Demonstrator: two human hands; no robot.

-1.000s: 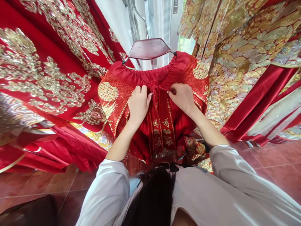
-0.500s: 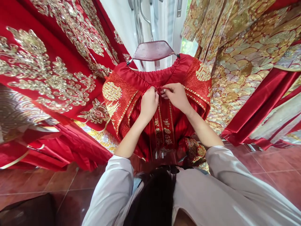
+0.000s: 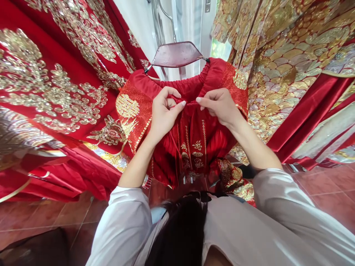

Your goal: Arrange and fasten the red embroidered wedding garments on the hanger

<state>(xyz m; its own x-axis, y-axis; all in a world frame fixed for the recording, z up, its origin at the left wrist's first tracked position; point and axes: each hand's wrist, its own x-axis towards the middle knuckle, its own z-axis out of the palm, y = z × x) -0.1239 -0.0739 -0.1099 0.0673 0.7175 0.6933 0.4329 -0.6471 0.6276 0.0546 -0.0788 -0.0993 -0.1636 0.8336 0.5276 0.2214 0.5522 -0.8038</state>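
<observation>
A red skirt (image 3: 194, 140) with gold embroidery hangs straight ahead from a dark red hanger (image 3: 176, 54). Both hands are at its gathered waistband. My left hand (image 3: 163, 112) pinches a thin red tie cord at the waist between thumb and fingers. My right hand (image 3: 220, 105) pinches the waistband fabric just to the right of it, fingertips almost meeting the left hand's. My white sleeves and dark hair fill the bottom of the view.
A large red robe with gold embroidery (image 3: 55, 92) hangs on the left. A gold scale-patterned robe with red lining (image 3: 291, 66) hangs on the right. A white curtain and window frame (image 3: 191, 22) stand behind the hanger. Reddish floor tiles (image 3: 327, 188) lie below.
Both hands have risen slightly at the waistband. The left hand went from resting flat on the fabric to pinching the cord; the right hand's fingers now extend toward the left.
</observation>
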